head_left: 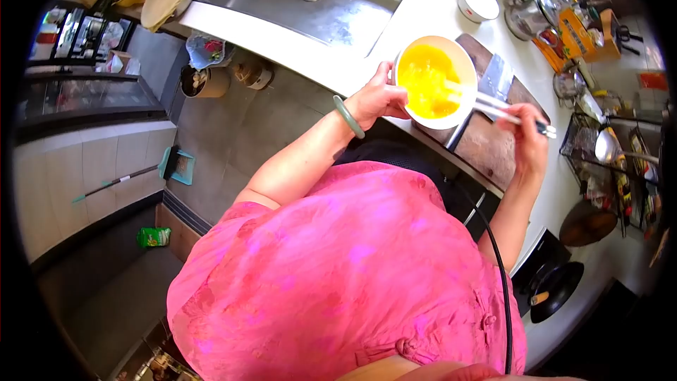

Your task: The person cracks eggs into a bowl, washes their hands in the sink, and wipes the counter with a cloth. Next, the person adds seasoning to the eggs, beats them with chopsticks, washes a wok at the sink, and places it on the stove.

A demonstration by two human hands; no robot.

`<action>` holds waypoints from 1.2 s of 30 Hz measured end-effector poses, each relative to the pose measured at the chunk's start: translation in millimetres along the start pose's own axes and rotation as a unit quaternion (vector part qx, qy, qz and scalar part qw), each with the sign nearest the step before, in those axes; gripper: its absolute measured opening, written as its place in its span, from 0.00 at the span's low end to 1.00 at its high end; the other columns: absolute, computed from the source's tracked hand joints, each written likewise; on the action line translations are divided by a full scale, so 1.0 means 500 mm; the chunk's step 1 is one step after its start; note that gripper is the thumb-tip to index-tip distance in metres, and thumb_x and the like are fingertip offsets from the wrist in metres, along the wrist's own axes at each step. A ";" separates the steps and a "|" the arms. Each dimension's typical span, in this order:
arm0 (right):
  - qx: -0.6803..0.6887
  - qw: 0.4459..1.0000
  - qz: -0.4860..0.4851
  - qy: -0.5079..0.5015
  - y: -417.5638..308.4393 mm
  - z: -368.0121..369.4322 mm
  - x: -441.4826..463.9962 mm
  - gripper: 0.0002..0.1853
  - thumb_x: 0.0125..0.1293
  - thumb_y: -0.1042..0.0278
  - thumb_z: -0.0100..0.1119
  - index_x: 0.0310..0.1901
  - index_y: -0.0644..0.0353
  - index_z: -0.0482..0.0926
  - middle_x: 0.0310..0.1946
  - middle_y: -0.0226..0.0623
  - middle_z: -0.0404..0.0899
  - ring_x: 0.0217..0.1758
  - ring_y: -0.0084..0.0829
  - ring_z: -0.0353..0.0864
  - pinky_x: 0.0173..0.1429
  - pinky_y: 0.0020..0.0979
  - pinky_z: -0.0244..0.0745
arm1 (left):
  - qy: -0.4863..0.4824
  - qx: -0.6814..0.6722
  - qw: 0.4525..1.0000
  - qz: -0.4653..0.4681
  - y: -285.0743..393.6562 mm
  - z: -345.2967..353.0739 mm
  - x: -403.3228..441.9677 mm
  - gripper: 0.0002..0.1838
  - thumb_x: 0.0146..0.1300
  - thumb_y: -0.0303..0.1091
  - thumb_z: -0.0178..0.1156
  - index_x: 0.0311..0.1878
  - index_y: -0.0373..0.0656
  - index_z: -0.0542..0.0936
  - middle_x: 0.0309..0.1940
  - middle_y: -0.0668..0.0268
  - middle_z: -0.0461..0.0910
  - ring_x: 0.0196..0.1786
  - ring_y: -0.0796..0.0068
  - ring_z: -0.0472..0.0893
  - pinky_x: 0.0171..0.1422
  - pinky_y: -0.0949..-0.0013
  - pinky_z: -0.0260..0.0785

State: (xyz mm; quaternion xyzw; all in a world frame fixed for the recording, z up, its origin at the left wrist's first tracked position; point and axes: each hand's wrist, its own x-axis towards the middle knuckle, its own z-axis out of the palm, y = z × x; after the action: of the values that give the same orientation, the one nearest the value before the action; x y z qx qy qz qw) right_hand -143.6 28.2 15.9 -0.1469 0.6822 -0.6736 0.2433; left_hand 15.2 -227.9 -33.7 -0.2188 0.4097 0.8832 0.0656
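Note:
A white bowl [462, 63] of yellow beaten egg [427, 77] is tipped toward me above the counter's front edge. My left hand [381, 97] grips its near left side, with a green bangle on the wrist. In my right hand [525, 130] are white chopsticks [493, 106], their far ends dipped in the egg and blurred. Behind the bowl lies a brown cutting board [486, 144] with a cleaver [498, 76] on it; the bowl hides part of both.
A steel sink [282, 0] is at the upper left. Small white bowls [479, 3] stand behind my bowl. A kettle [523, 17], a utensil rack [582, 137] and a black wok [557, 293] line the right side. A black cable [502, 268] hangs beside my right arm.

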 end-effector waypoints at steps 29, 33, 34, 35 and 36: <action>0.021 0.888 0.028 -0.458 0.032 0.387 0.104 0.17 0.68 0.55 0.47 0.33 0.63 0.72 0.30 0.34 0.75 0.29 0.20 0.72 0.36 0.20 0.71 | 0.336 -0.200 0.879 0.274 -0.159 -0.026 -0.351 0.36 0.44 0.23 0.54 0.60 0.48 0.53 0.48 0.57 0.70 0.42 0.62 0.80 0.37 0.63 0.78; -0.035 0.823 0.028 -0.567 0.049 0.447 0.123 0.17 0.68 0.56 0.48 0.32 0.63 0.72 0.28 0.34 0.73 0.26 0.20 0.70 0.34 0.19 0.68 | 0.377 -0.222 0.849 0.296 -0.177 -0.024 -0.391 0.38 0.43 0.23 0.53 0.61 0.45 0.51 0.47 0.56 0.71 0.44 0.61 0.80 0.39 0.61 0.78; -0.022 0.841 0.038 -0.540 0.043 0.465 0.087 0.17 0.68 0.55 0.49 0.31 0.63 0.72 0.27 0.34 0.74 0.24 0.21 0.70 0.32 0.18 0.68 | 0.385 -0.225 0.844 0.298 -0.178 -0.027 -0.394 0.38 0.43 0.23 0.53 0.61 0.45 0.51 0.47 0.56 0.71 0.44 0.61 0.80 0.39 0.61 0.78; 0.035 0.822 0.027 -0.568 0.060 0.460 0.098 0.17 0.68 0.56 0.49 0.32 0.64 0.72 0.27 0.35 0.75 0.25 0.21 0.72 0.32 0.18 0.69 | 0.389 -0.224 0.840 0.305 -0.188 -0.015 -0.398 0.38 0.43 0.24 0.53 0.61 0.45 0.51 0.47 0.56 0.71 0.43 0.61 0.80 0.40 0.61 0.78; 0.008 0.857 0.011 -0.516 0.048 0.477 0.088 0.17 0.67 0.56 0.49 0.32 0.64 0.73 0.27 0.35 0.75 0.26 0.22 0.73 0.32 0.18 0.69 | 0.394 -0.223 0.836 0.310 -0.190 -0.018 -0.408 0.37 0.43 0.24 0.53 0.61 0.46 0.51 0.47 0.56 0.71 0.43 0.61 0.81 0.40 0.60 0.78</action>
State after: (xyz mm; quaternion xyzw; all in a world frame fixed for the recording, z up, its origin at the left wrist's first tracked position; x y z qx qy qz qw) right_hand -51.0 -195.9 -7.5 -0.4636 0.4553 -0.5041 0.5689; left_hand 228.9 -159.5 -15.3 -0.4184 0.2393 0.7641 -0.4288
